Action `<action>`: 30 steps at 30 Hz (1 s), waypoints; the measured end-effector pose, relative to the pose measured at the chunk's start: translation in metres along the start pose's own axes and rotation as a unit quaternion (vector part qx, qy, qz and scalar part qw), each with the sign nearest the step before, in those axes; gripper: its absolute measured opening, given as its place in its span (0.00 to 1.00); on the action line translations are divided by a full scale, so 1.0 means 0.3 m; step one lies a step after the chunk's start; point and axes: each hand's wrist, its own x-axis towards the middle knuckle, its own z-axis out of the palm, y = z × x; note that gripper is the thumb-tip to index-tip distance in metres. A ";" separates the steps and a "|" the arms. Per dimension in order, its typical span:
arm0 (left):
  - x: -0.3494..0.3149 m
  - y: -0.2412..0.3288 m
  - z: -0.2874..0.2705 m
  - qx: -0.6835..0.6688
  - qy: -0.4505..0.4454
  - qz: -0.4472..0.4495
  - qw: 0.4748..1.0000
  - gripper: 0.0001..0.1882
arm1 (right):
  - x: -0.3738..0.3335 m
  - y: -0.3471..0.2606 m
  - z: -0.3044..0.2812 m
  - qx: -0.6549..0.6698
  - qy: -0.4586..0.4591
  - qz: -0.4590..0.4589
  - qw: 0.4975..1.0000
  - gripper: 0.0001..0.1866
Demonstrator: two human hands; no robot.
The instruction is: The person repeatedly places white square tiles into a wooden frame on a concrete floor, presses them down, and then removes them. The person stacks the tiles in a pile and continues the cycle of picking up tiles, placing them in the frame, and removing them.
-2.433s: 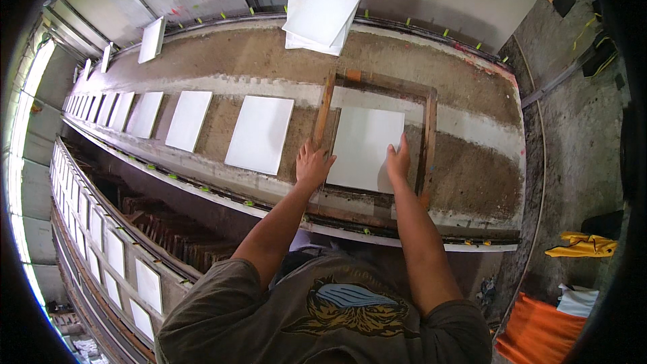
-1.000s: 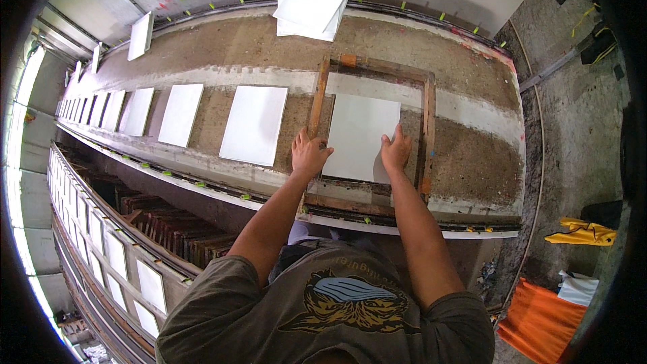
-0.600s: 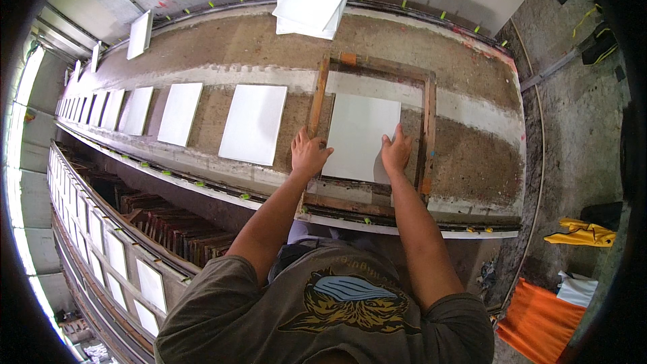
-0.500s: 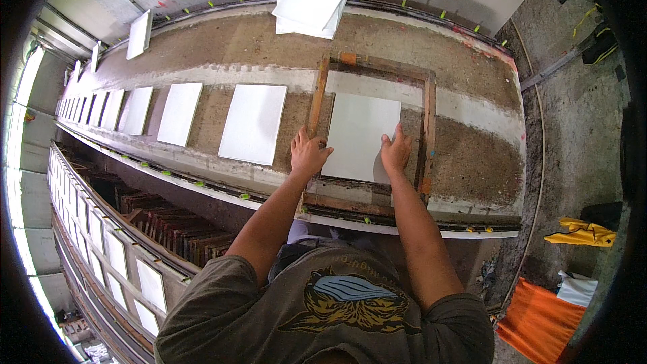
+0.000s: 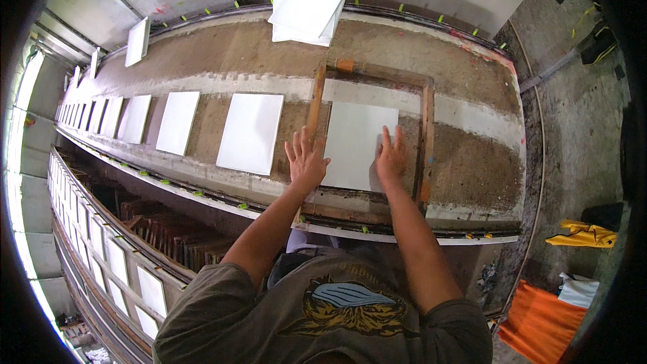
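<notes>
A rectangular wooden frame (image 5: 429, 121) lies on the long table, with a white panel (image 5: 357, 141) showing inside its opening. Whether mesh is stretched across the frame is hard to tell. My left hand (image 5: 307, 163) rests at the frame's left rail, fingers spread and thumb toward the panel. Over the panel's right edge, my right hand (image 5: 390, 160) is open, fingers stretched away from me, and casts a shadow on the panel. Neither hand grips anything. Just left of the frame lies another white panel (image 5: 250, 133).
More white panels (image 5: 178, 123) run in a row down the table to the left. A stack of panels (image 5: 310, 10) leans at the far edge. Green clips (image 5: 244, 206) line the table's rails. Behind on the left stands a second table with panels (image 5: 151, 291); an orange cloth (image 5: 542, 313) hangs lower right.
My left hand's fingers have spread wider along the left rail. The right hand has shifted slightly left over the panel, its fingers further apart. The whole view has tilted a little.
</notes>
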 end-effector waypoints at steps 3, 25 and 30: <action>0.002 -0.030 0.057 0.079 -0.020 0.142 0.986 0.27 | -0.012 0.033 0.086 -0.025 -0.013 -0.067 0.997 0.32; 0.116 0.202 0.160 -0.078 -0.138 0.122 0.980 0.35 | 0.082 -0.055 -0.022 0.016 -0.124 -0.010 0.992 0.39; 0.128 0.204 0.159 -0.087 -0.155 0.129 0.976 0.35 | 0.311 -0.019 0.033 0.016 -0.158 0.020 0.987 0.41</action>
